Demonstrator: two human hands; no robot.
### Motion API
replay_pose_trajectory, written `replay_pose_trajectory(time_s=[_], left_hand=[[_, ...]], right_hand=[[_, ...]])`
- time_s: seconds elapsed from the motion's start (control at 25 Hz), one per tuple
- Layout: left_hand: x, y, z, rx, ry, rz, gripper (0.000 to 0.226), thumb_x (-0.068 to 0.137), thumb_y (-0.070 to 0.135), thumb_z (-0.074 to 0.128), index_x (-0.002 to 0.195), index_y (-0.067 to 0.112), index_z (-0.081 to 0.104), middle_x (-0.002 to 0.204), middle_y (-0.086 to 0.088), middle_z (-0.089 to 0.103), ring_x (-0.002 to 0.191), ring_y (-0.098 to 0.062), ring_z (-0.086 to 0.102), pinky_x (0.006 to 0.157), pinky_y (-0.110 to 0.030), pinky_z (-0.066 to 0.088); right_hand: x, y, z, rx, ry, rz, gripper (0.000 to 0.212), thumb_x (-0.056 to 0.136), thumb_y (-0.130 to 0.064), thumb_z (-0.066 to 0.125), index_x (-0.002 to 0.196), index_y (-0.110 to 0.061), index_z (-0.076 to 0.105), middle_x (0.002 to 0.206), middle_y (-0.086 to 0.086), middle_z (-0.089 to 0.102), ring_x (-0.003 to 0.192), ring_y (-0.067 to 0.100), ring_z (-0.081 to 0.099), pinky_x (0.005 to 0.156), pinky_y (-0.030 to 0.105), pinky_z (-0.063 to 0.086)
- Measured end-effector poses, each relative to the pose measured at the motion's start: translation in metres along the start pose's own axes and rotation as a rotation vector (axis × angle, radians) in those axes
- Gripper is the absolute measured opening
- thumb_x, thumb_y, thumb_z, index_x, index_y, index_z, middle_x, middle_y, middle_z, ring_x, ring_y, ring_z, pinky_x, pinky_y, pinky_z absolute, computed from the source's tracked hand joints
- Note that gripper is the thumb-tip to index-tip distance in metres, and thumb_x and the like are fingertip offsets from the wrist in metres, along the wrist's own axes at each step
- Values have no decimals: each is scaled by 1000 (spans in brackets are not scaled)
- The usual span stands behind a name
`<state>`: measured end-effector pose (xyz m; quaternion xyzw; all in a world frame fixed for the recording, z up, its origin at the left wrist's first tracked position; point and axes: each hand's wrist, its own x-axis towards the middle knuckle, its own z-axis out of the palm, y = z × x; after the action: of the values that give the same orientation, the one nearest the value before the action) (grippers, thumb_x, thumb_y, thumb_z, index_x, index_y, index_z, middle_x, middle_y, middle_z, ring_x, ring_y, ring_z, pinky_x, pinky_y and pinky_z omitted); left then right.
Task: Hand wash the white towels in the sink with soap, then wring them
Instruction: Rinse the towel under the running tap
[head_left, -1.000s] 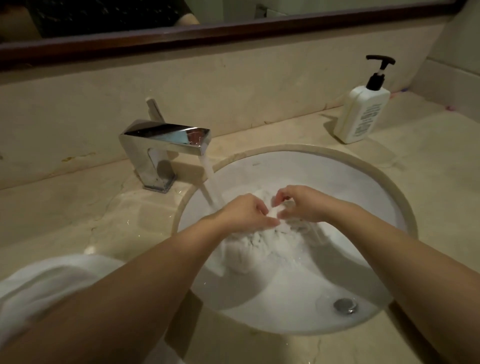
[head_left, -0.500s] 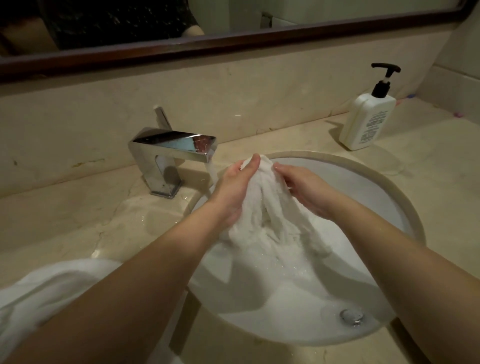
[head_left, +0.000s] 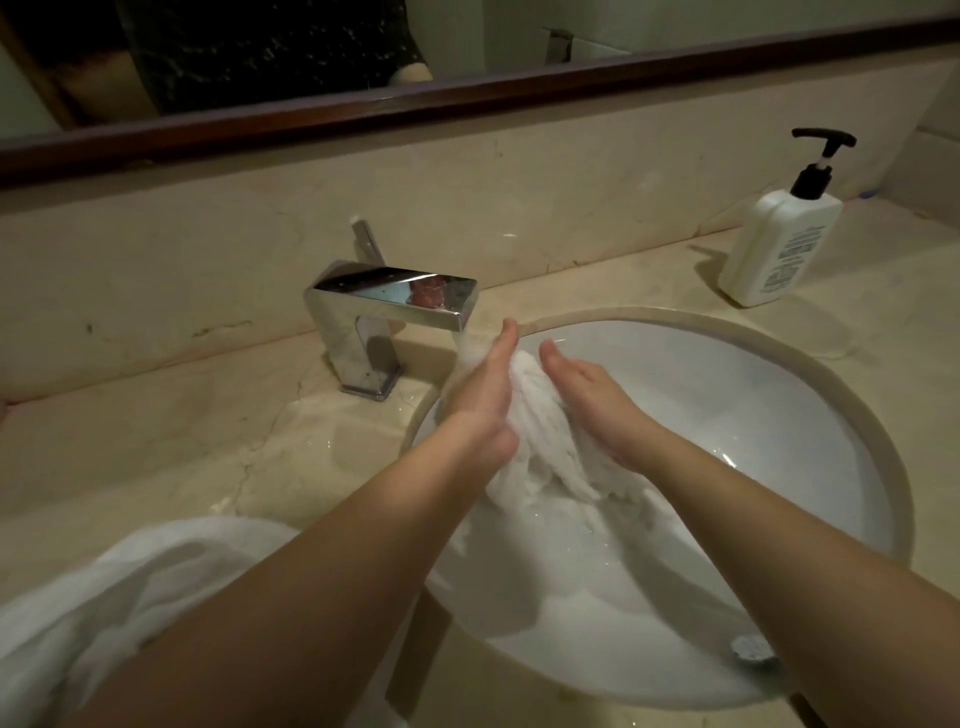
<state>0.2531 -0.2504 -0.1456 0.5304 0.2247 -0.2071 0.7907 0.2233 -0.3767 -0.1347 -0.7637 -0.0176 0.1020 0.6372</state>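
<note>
— Washing is what this looks like, somewhere in the middle of it. The left hand (head_left: 480, 389) and right hand (head_left: 587, 400) have a wet white towel (head_left: 540, 441) sandwiched between their palms, fingers straight, not curled round it, just under the chrome faucet (head_left: 395, 301), where water runs.

— So where is the towel exactly?

— Its top is lifted between the palms at the back of the round white sink (head_left: 753, 395); the rest trails down into the basin, which holds shallow water with small bubbles in it. The drain (head_left: 750, 649) sits at the near side.

— Soap already used?

— Probably, judging by those bubbles, but I cannot be sure. The pump soap bottle (head_left: 782, 244) stands untouched on the marble surface (head_left: 156, 441), well apart to the right.

— And what remains?

— Wringing, by my reading: the cloth looks soaked and loose, not twisted. A second white towel (head_left: 119, 613) lies bunched on the surface at the near left, beside the sink; whether it is washed yet I cannot tell.
</note>
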Motion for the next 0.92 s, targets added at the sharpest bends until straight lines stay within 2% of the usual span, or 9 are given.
replay_pose_trajectory(time_s=[0.04,0.12,0.24,0.32,0.4,0.52,0.68,0.8,0.92], left_hand=[[17,-1,-4,18,51,3,111,39,90,78,120,14,72,116,-14,74,103,-38,73,95,-54,55],[48,-6,-14,40,141,91,119,24,95,77,119,23,70,120,-9,73,107,-37,70,93,-55,55],[45,-9,-17,144,44,168,117,33,84,86,134,31,59,126,-9,70,111,-33,69,95,-55,56],[23,-6,-12,315,12,258,109,48,93,71,141,41,52,130,1,67,118,-26,65,100,-51,53],[16,-7,-11,417,67,273,108,51,97,56,142,40,51,130,5,65,120,-26,62,103,-50,50],[12,-4,-10,155,143,25,118,32,97,65,125,24,68,115,-8,74,101,-36,73,96,-52,54],[7,4,-25,20,286,5,102,37,92,59,107,19,76,99,-8,78,91,-33,75,93,-46,56],[3,0,-29,74,272,58,81,64,85,55,105,18,76,103,-9,77,89,-25,74,82,-34,54],[3,-6,-28,32,192,173,51,98,56,53,127,15,64,116,-6,67,99,-22,64,86,-35,50]], right_hand=[[-1,4,1,-67,-41,2,60,90,-65,47,107,-12,70,103,5,75,94,19,72,84,31,54],[-6,11,-5,-118,-107,37,43,97,-52,51,106,-15,70,90,-2,77,80,10,73,67,20,55],[-7,9,-19,-77,42,91,36,102,-40,52,92,-12,71,75,-2,75,66,15,69,58,24,52],[-6,3,-20,-17,193,76,41,103,-42,51,86,-10,72,71,-1,73,63,14,68,58,23,52],[-6,-3,-11,21,239,23,49,102,-46,50,73,-9,64,57,-4,63,49,9,58,48,20,46],[-4,-9,10,-33,245,-24,55,100,-51,50,57,-21,34,42,-12,31,35,4,27,39,18,25],[12,-9,37,-54,291,14,58,97,-63,46,59,-23,26,50,-7,26,43,11,25,48,29,21],[17,-8,57,-42,313,57,66,89,-74,46,56,-17,41,48,-10,44,46,10,44,51,28,34],[22,-7,65,-64,362,101,68,90,-73,47,63,-12,61,65,4,65,64,22,62,62,33,45]])
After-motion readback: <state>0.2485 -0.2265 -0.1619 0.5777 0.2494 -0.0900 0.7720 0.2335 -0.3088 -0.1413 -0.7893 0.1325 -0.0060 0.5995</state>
